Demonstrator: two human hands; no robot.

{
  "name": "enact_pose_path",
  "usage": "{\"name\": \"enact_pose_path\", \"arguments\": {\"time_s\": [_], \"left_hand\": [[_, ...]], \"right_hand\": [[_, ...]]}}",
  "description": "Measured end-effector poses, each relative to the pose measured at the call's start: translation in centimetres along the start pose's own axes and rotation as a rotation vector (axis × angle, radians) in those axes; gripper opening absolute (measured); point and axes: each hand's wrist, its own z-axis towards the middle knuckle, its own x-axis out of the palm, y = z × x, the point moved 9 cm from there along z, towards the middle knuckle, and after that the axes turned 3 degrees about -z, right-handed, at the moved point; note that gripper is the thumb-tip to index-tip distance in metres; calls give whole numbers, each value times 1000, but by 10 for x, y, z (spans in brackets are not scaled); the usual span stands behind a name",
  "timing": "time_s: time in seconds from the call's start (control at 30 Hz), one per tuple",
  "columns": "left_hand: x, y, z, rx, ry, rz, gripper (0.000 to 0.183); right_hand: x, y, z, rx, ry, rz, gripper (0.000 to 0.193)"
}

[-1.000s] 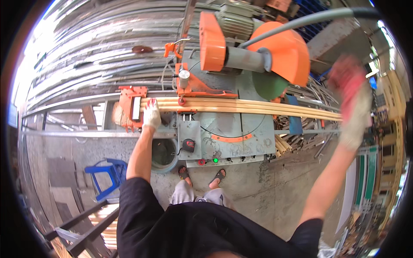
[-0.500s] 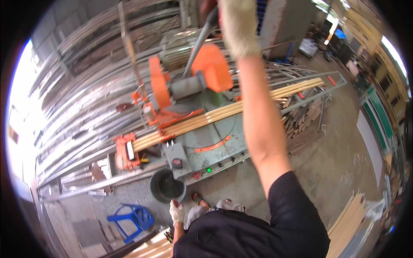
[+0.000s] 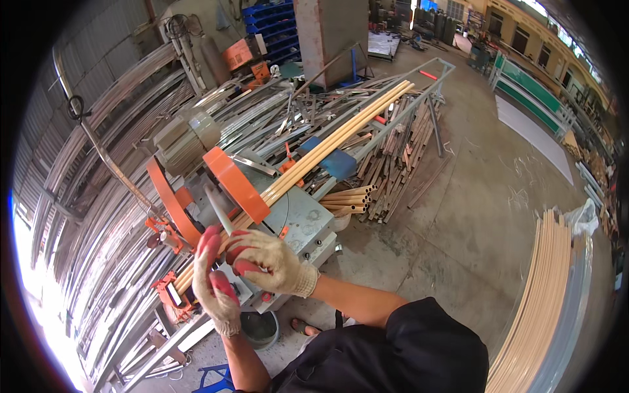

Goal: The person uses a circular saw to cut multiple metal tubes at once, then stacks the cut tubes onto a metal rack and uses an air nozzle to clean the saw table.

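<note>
Both my hands wear off-white knit gloves with red palms, held close together in front of an orange-guarded cut-off saw (image 3: 239, 187). My left hand (image 3: 213, 285) has its fingers stretched upward and its thumb apart. My right hand (image 3: 272, 259) faces it with fingers bent loosely and thumb spread; I see nothing in either. The saw's grey handle bar (image 3: 217, 206) points toward my fingers, and its end is hidden behind them. Several long tan tubes (image 3: 337, 141) lie side by side under the saw, their near left end at an orange clamp (image 3: 171, 298).
Cut tan tube pieces (image 3: 347, 200) lie in a stack beside the grey saw table (image 3: 304, 213). Scrap metal lengths (image 3: 400, 167) are heaped behind. A dark bucket (image 3: 259, 327) and a blue stool (image 3: 213, 380) stand below. A bundle of long tan strips (image 3: 534, 295) lies at the right.
My right hand has come down from high on the raised handle, and the saw head has lowered. My left hand has risen from beside the bucket to meet it. The view has turned right.
</note>
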Motion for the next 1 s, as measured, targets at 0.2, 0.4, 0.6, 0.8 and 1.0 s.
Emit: {"name": "enact_pose_path", "arguments": {"time_s": [0.2,0.4,0.6,0.8,1.0], "left_hand": [[56,-12,-3,96,261,22,56],[67,-5,-24,39,261,8,41],[61,-1,-31,61,189,42,45],[63,-2,-31,119,249,6,27],[51,-67,-19,186,539,102,28]], "right_hand": [[-2,-6,-32,30,-79,35,16],[-2,-15,-63,56,-81,-31,19],[5,-20,-71,80,-61,-27,20],[6,-26,-82,115,-71,-37,15],[1,-15,-66,40,-148,41,14]]}}
